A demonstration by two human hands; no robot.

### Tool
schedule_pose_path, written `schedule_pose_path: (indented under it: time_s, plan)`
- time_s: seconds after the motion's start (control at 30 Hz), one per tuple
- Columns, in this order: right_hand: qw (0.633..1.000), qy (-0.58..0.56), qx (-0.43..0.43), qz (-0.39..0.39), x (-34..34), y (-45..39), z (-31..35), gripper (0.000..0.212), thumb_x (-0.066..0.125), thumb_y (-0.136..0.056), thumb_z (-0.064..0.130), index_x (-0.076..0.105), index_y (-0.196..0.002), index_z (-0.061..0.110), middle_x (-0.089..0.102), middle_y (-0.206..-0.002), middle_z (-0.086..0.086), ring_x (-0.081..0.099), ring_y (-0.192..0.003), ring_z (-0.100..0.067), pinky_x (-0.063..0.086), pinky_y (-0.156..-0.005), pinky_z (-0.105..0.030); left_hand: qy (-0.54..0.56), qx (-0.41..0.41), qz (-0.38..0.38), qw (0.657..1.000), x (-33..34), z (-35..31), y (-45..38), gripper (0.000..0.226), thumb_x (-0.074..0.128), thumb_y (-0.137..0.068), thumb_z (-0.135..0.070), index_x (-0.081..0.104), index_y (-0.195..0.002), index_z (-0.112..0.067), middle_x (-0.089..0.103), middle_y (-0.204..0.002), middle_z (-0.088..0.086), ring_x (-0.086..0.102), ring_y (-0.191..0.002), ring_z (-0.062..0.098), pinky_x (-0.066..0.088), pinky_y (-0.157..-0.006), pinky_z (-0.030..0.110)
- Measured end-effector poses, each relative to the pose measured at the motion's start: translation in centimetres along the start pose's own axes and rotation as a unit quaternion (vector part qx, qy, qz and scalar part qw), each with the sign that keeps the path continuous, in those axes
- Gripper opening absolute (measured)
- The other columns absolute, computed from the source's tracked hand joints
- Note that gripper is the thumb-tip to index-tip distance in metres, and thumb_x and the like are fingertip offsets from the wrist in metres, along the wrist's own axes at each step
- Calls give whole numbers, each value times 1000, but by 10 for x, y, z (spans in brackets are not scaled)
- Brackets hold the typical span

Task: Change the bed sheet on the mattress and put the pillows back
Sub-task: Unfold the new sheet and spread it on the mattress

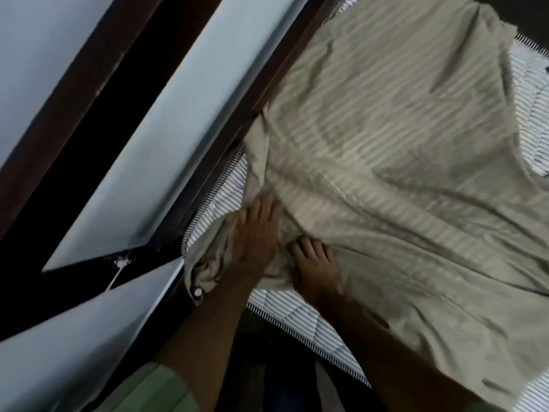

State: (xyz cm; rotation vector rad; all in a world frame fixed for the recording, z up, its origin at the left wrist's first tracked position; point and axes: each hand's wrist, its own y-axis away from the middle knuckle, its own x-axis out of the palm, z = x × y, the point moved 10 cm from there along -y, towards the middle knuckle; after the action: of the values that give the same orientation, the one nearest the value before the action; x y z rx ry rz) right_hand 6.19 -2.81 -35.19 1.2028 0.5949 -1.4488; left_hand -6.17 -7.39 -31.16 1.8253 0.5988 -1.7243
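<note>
Both hands are down on the beige sheet (401, 162) at the mattress (300, 318) corner nearest the wall. Left hand (255, 236) lies flat w/ fingers spread, pressing bunched cloth toward the dark wooden bed frame (208, 185); right hand (316, 267) sits just beside it, fingers curled and dug into a fold, so prob. pinching fabric, tho the grip itself is hidden under the cloth. Sheet is laid over most of the mattress but loose and creased, not tucked: striped mattress cover shows bare at the near corner, along the frame side, and at the far right edge. So the job looks roughly mid-way: new sheet on, corners and edges not yet fitted (this corner seems to be the one in hand). Left to do, as far as can be judged: tuck this corner, pull the rest taut, cover the exposed strips, then pillows, none of which are in view. Green sleeve (148, 388) at bottom left.
</note>
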Motion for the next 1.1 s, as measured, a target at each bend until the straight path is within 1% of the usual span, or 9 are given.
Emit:
schedule_pose_path:
  time_s: [0.27,0.4,0.5,0.63,0.7,0.83,0.93,1.0,1.1]
  plan:
    - [958,-263,114,-1,-10,-60,-57,17,58,-97,27,68,-96,13,71,-91,-13,68,-90,-35,48,-75,-41,54,-18,124,991,48,-31,105,49,66,-84,-36,58,-130,-21,56,-131,4,49,-124,32,42,-101,47]
    - [984,-116,1,-137,-55,-8,-18,29,60,-86,31,64,-105,10,64,-101,-15,57,-95,-36,45,-81,-45,9,-78,131,988,50,-16,106,37,46,-88,-23,66,-119,-19,68,-121,7,55,-121,34,41,-100,45]
    - [990,1,-14,-138,-51,56,-9,38,69,-79,36,61,-107,11,60,-105,-13,54,-98,-35,43,-83,-46,42,-171,169,970,42,-17,119,32,52,-93,-23,61,-123,-17,66,-123,9,60,-118,35,48,-95,44]
    - [988,99,120,13,1,105,-59,60,78,-72,45,59,-117,12,62,-113,-11,57,-107,-33,44,-88,-45,212,-341,166,901,41,-47,137,39,56,-98,-47,58,-122,-16,69,-116,14,65,-111,38,51,-89,43]
    - [981,111,155,35,13,111,-79,48,79,-73,32,62,-114,13,65,-114,-12,59,-110,-34,45,-93,-46,268,-396,175,861,55,-67,147,53,51,-97,-60,66,-120,-14,69,-120,15,63,-116,38,50,-94,42]
    - [984,-67,163,12,14,98,-63,34,63,-91,20,68,-124,18,71,-114,-15,65,-109,-36,49,-94,-44,397,-453,198,773,79,-95,160,81,41,-94,-76,73,-114,-4,69,-120,20,63,-116,38,48,-96,41]
    - [958,-273,49,70,19,103,9,26,57,-95,-4,67,-118,-9,69,-113,-30,69,-101,-17,49,-84,-19,469,-519,146,699,82,-72,175,53,50,-104,-44,70,-119,3,67,-121,26,62,-118,41,46,-90,38]
    - [961,-274,30,20,13,119,21,14,59,-89,1,72,-93,-3,71,-94,-24,60,-81,-7,48,-74,-26,451,-570,151,670,87,-47,198,41,42,-109,-20,64,-126,10,63,-130,29,57,-125,42,39,-94,34]
    - [974,-188,83,-92,2,153,-8,10,62,-90,22,67,-95,16,65,-96,-7,58,-91,-29,48,-84,-44,407,-604,92,679,80,-18,218,42,43,-108,-21,63,-126,11,61,-132,31,56,-125,43,39,-102,42]
